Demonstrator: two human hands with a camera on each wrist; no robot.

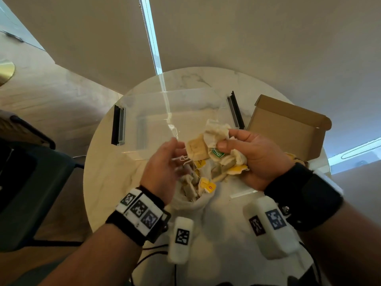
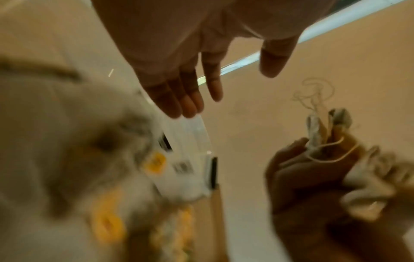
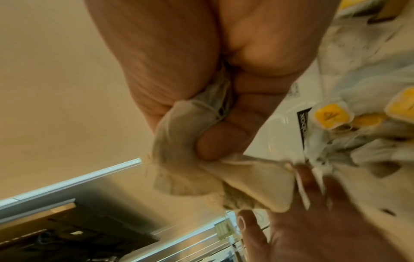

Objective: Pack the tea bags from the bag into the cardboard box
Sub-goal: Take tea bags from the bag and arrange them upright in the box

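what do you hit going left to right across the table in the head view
black strip → left hand → fistful of tea bags → right hand → cardboard box

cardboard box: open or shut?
Open. The box has its lid flap raised at the table's right edge; its inside is hidden behind the right hand.

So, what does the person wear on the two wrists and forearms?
Both forearms are bare, without sleeves. The left hand has a black wrist strap with a white block of three square black-and-white markers. The right hand has a wider black strap. White marker-labelled modules sit below the wrists, with thin black cables.
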